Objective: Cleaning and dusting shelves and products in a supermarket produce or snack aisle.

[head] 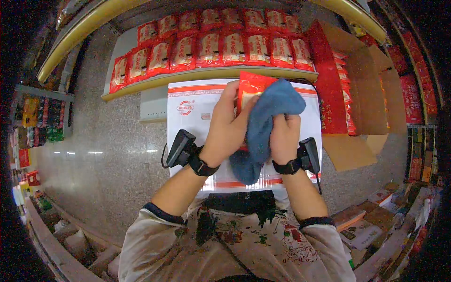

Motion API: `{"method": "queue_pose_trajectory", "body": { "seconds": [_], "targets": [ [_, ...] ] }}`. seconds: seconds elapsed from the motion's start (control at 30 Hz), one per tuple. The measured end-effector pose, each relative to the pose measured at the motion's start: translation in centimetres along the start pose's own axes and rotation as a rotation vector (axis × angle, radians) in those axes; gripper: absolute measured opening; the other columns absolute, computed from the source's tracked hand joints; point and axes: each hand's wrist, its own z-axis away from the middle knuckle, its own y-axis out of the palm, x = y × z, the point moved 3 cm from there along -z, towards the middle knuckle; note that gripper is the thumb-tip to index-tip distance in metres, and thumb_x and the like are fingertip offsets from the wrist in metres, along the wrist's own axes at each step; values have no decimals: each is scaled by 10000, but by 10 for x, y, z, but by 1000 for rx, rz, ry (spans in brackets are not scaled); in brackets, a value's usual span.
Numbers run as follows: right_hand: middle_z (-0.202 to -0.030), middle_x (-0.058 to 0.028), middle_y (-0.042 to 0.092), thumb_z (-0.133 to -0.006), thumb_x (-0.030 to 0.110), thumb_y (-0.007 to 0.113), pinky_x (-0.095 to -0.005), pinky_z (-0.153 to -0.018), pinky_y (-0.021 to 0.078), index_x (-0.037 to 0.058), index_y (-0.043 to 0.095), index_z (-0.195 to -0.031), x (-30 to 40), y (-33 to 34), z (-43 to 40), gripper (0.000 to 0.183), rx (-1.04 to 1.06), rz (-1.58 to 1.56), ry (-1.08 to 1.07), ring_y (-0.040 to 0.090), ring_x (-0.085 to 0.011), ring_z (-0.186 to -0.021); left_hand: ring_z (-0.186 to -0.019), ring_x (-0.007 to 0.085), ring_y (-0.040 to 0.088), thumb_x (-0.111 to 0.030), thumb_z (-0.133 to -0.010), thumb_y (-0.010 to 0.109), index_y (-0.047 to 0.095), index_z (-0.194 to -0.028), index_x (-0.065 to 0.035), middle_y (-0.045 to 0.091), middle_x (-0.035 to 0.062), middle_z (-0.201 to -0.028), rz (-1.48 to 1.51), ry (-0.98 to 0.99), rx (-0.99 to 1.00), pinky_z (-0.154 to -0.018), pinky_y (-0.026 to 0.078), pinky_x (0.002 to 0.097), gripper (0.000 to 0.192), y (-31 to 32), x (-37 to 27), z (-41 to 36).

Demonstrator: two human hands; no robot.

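Note:
My left hand (228, 123) grips a red plastic food packet (251, 86) by its left side, thumb across its front. A blue cloth (262, 123) is bunched in my right hand (286, 135) and lies over the packet's right part, its lower end hanging below. Much of the packet is hidden behind the cloth and my fingers. Both hands are above a white box (192, 141) with red bands and printed writing. Each wrist carries a black strap with a small black device.
Red noodle packets (209, 49) stand in two rows on a shelf with a yellow front edge (211, 74). To the right, an open cardboard carton (366, 88) holds more red packets. Stocked shelves (38, 120) line the left; cartons (363, 229) lie at lower right.

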Motion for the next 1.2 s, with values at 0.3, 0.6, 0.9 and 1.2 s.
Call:
{"method": "queue_pose_trajectory", "body": {
  "seconds": [0.3, 0.6, 0.9, 1.2],
  "targets": [
    [-921, -70, 676, -815, -20, 555, -311, -834, 460, -6, 651, -927, 7, -9, 0, 148, -78, 28, -174, 620, -180, -883, -913, 250, 596, -53, -878, 598, 471, -1220, 9, 579, 144, -1080, -55, 19, 42, -811, 483, 321, 371, -1, 1, 1],
    [-990, -64, 666, -826, -18, 574, -286, -841, 452, -32, 646, -984, 11, -11, 1, 175, 9, 45, -151, 610, -159, -914, -1195, 294, 461, 31, -819, 583, 487, -1282, -95, 452, 157, -1305, -512, 332, -36, -974, 408, 371, 489, -7, -2, 1],
    [-1015, -72, 658, -842, -8, 573, -294, -859, 451, -33, 642, -995, 18, -7, 3, 170, 121, 61, -174, 599, -151, -944, -1318, 350, 340, -44, -857, 556, 340, -1384, -32, 364, 204, -1401, -46, 154, 154, -1100, 251, 391, 570, 4, 5, 6],
    [-1255, -183, 535, -894, 31, 432, -397, -1044, 313, -11, 505, -1215, -21, 23, 54, 331, 201, 386, -158, 462, -325, -1200, -1399, 262, 210, -235, -956, 457, 207, -1459, -17, 222, 148, -1514, -109, 266, -28, -1138, 147, 336, 602, -1, 17, -10]
  ]
}}
